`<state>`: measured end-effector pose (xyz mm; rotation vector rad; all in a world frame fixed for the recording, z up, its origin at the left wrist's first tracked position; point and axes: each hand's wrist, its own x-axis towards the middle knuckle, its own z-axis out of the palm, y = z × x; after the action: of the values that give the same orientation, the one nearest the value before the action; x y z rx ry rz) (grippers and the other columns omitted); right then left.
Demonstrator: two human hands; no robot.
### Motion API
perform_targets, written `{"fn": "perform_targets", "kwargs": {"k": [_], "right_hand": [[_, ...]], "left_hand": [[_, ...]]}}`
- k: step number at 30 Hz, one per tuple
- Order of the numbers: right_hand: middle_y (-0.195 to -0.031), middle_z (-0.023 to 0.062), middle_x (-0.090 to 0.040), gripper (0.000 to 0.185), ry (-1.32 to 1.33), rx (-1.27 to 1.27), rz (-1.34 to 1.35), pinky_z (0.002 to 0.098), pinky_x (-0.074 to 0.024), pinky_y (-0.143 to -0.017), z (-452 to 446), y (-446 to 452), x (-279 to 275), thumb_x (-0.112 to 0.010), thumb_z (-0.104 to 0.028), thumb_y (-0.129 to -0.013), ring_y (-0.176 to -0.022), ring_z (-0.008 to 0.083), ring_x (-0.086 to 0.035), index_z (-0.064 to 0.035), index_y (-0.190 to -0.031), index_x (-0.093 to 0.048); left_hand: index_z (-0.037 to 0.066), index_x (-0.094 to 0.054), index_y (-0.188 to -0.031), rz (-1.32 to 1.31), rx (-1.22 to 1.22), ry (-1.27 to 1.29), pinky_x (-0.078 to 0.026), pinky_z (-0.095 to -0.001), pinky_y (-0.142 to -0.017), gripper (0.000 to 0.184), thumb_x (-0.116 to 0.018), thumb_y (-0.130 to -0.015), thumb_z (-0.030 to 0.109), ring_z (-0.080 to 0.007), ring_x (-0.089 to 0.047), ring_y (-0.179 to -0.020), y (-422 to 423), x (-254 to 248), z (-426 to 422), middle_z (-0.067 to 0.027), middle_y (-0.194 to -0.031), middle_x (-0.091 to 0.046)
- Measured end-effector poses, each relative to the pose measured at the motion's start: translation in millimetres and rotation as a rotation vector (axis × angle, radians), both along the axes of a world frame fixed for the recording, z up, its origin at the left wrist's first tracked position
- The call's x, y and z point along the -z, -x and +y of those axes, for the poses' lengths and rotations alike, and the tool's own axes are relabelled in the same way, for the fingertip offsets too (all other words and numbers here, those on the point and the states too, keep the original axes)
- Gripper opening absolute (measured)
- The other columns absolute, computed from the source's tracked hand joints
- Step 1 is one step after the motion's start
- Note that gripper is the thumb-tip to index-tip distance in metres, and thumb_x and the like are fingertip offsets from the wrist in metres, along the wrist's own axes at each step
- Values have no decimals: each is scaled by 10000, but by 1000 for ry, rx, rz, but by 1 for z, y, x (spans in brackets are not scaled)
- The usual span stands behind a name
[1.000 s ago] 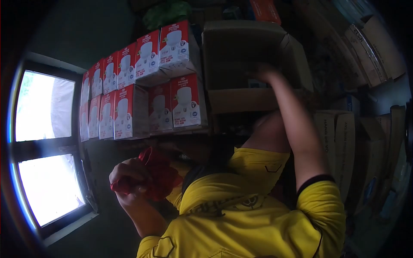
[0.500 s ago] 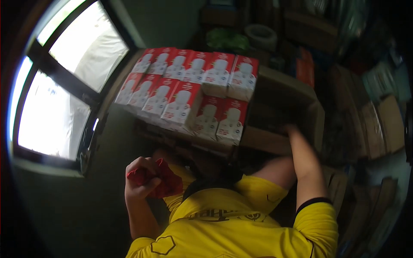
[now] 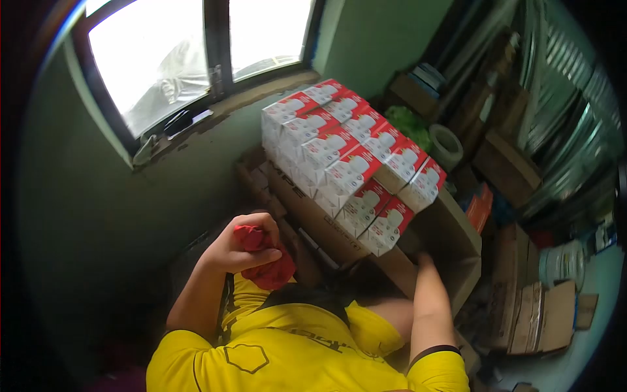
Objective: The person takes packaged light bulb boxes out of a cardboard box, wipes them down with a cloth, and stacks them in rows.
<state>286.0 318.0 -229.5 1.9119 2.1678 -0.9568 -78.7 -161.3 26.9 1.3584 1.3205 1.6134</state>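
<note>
My left hand (image 3: 243, 247) is closed around a crumpled red cloth (image 3: 277, 271), held above my lap. Part of the cloth bulges out past the thumb and fingers. My right hand (image 3: 424, 259) reaches down inside an open cardboard box (image 3: 465, 235); its fingers are hidden in the shadow there, so whether they grip anything does not show. Beside that hand, to the left, small red-and-white cartons (image 3: 353, 166) with a light bulb picture stand in rows, stacked in two levels at the near corner.
A window (image 3: 215, 81) with a sill lies at the upper left. Flattened cardboard (image 3: 516, 287) leans at the right, near a white roll (image 3: 563, 264). Behind the cartons are a green plastic bag (image 3: 408, 124) and a pale ring-shaped roll (image 3: 446, 147).
My view has turned, so the window and cartons appear shifted and rotated. The red cloth stays in my left hand. My right hand is still in the box, now deeper and less visible.
</note>
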Motion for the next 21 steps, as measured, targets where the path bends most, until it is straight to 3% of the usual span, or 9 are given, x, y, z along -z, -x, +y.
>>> {"fn": "perform_targets", "kwargs": {"k": [3, 6, 9, 12, 15, 18, 21], "right_hand": [[-1368, 184, -551, 742, -17, 89, 85, 444, -469, -975, -15, 4, -11, -656, -516, -854, -1177, 344, -579, -74, -1420, -467], [-1399, 188, -528, 760, -39, 155, 159, 445, -466, -983, -29, 8, -24, -650, -512, -859, -1210, 356, -564, -75, -1444, -437], [-1429, 192, -504, 779, -79, 138, 167, 445, -463, -992, -36, 11, -22, -643, -508, -864, -1243, 369, -550, -76, -1467, -406], [-1427, 221, -476, 878, -148, 49, 129, 455, -470, -1011, -16, 6, 22, -766, -352, -797, -1287, 333, -506, -30, -1463, -294], [-1384, 230, -517, 943, -451, -175, -56, 460, -472, -1009, -12, -7, 63, -815, -394, -733, -1269, 359, -525, -39, -1453, -321], [-1350, 237, -552, 985, -380, -241, -186, 463, -474, -1007, -26, -4, 37, -847, -432, -678, -1249, 383, -544, -66, -1449, -357], [-1319, 237, -579, 933, -349, -193, -168, 472, -477, -1006, -26, -11, 56, -827, -452, -691, -1230, 381, -562, -97, -1443, -405]], "left_hand": [[33, -587, -840, -64, -40, -3, -446, -267, -685, 206, -776, -777, 84, -114, -561, -752, 2, 4, -13, -47, -800, -616], [32, -593, -872, -62, -152, -48, -461, -255, -721, 178, -753, -836, 100, -90, -560, -788, 8, 16, -22, -24, -846, -620], [40, -571, -893, -299, -298, -132, -452, -240, -716, 190, -737, -862, 125, -72, -543, -784, 10, 32, -17, -9, -847, -609], [71, -554, -909, -501, -435, -210, -410, -212, -671, 159, -702, -888, 125, -37, -495, -736, 9, 32, -2, 39, -810, -550], [84, -550, -917, -601, -498, -267, -386, -197, -660, 138, -683, -895, 114, -25, -479, -732, 5, 16, 13, 53, -807, -524], [87, -550, -927, -617, -463, -309, -400, -200, -669, 143, -684, -894, 125, -30, -497, -752, 8, 13, 29, 47, -829, -534], [89, -549, -944, -649, -381, -306, -426, -203, -682, 127, -667, -906, 115, -41, -518, -750, 7, 7, 44, 43, -845, -546]]}}
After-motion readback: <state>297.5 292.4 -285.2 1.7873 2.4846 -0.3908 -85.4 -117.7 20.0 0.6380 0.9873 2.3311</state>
